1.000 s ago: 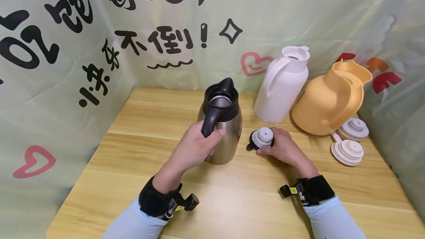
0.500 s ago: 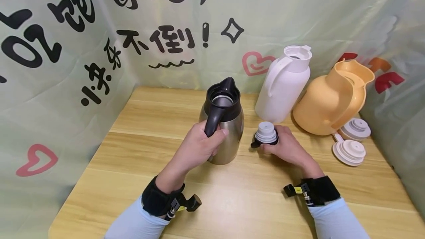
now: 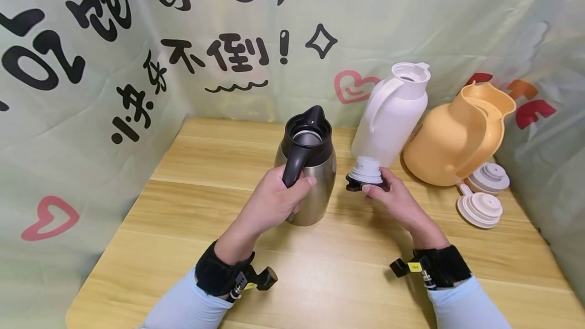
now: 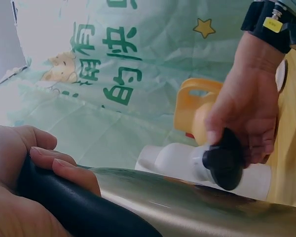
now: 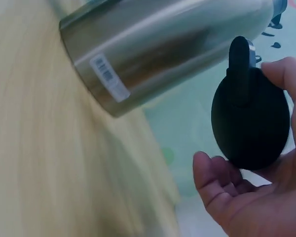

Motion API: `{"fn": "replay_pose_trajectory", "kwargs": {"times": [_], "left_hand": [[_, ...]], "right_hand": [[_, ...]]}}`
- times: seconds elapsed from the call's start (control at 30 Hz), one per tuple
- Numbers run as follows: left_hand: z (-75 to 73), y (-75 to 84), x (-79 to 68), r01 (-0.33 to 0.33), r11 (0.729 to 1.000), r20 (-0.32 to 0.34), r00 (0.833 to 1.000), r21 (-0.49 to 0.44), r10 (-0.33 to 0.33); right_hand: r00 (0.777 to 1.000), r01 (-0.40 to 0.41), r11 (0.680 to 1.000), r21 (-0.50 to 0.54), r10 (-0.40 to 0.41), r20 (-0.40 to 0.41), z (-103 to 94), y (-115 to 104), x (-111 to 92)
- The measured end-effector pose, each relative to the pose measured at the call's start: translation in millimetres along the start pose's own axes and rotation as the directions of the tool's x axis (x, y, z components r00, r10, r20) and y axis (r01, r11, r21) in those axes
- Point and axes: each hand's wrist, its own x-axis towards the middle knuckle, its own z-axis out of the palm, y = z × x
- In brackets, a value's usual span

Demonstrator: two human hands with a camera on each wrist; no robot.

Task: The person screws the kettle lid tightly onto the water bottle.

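Note:
A steel thermos jug [image 3: 315,192] with a black collar and spout stands upright and lidless on the table. My left hand [image 3: 280,198] grips its black handle [image 3: 294,164], and the left wrist view shows those fingers wrapped over the handle [image 4: 84,197]. To the right of the jug, my right hand [image 3: 396,199] pinches the jug's stopper lid [image 3: 365,172] by its edge, raised above the table with the pale ridged plug facing up. In the right wrist view the lid's flat black top [image 5: 251,118] and its tab show, held between thumb and fingers.
Behind the lid stands a white thermos jug [image 3: 388,116], with a yellow jug [image 3: 452,136] to its right. Two pale lids [image 3: 480,209] lie plug-up at the table's right side. A printed cloth [image 3: 256,9] closes off the back and sides of the wooden table [image 3: 192,227].
My right hand has lifted the stopper lid off the table, and the lid has tipped so its plug shows more from the side. My left hand keeps its grip on the handle.

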Motion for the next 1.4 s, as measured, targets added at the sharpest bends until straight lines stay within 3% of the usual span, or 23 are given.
{"fn": "replay_pose_trajectory", "kwargs": {"times": [0.1, 0.23, 0.27, 0.33, 0.5, 0.6, 0.7, 0.9, 1.17, 1.33, 1.4], "left_hand": [[1.2, 0.6, -0.3, 0.001, 1.000, -0.006, 1.000, 0.003, -0.001], [4.0, -0.5, -1.1, -0.012, 1.000, 0.004, 1.000, 0.021, 0.012], [4.8, -1.1, -1.2, -0.017, 1.000, 0.009, 1.000, 0.023, 0.017], [6.0, -2.5, -0.9, -0.031, 0.999, 0.017, 0.999, 0.026, 0.030], [8.2, -4.3, 1.2, -0.038, 0.999, 0.024, 0.999, 0.006, 0.038], [9.2, -4.2, 2.2, -0.033, 0.999, 0.023, 0.999, 0.002, 0.033], [10.1, -3.9, 2.5, -0.031, 0.999, 0.020, 0.999, 0.007, 0.031], [11.7, -1.4, 2.8, -0.036, 0.999, 0.017, 0.999, 0.017, 0.035], [15.1, 2.2, 3.0, -0.019, 0.999, -0.017, 1.000, 0.029, 0.019], [29.2, 3.2, 3.6, -0.044, 0.997, -0.058, 0.997, 0.060, 0.047], [33.1, 2.3, 3.1, -0.052, 0.996, -0.074, 0.996, 0.076, 0.058]], "right_hand": [[0.996, 0.086, 0.978, 0.188, -0.084, -0.021, 0.4, -9.2, -3.0], [0.983, 0.178, 0.865, 0.469, -0.181, -0.038, 0.2, -22.8, -6.1], [0.980, 0.192, 0.843, 0.502, -0.197, -0.044, 0.0, -26.6, -7.0], [0.974, 0.218, 0.831, 0.512, -0.216, -0.064, -0.9, -35.4, -9.4], [0.959, 0.280, 0.869, 0.408, -0.233, -0.161, -9.1, -68.2, -14.1], [0.939, 0.318, 0.907, 0.278, -0.262, -0.221, -17.5, -93.8, -10.6], [0.925, 0.350, 0.922, 0.166, -0.312, -0.218, -23.9, -120.7, -2.1], [0.908, 0.419, 0.906, 0.066, -0.415, -0.060, -29.1, -176.2, 14.7], [0.918, 0.396, 0.910, -0.122, -0.391, 0.058, -19.1, -224.8, 32.7], [0.915, 0.402, 0.858, -0.320, -0.363, 0.176, -12.3, -233.5, 43.9], [0.897, 0.438, 0.817, -0.375, -0.373, 0.236, -10.1, -233.7, 47.4]]}}
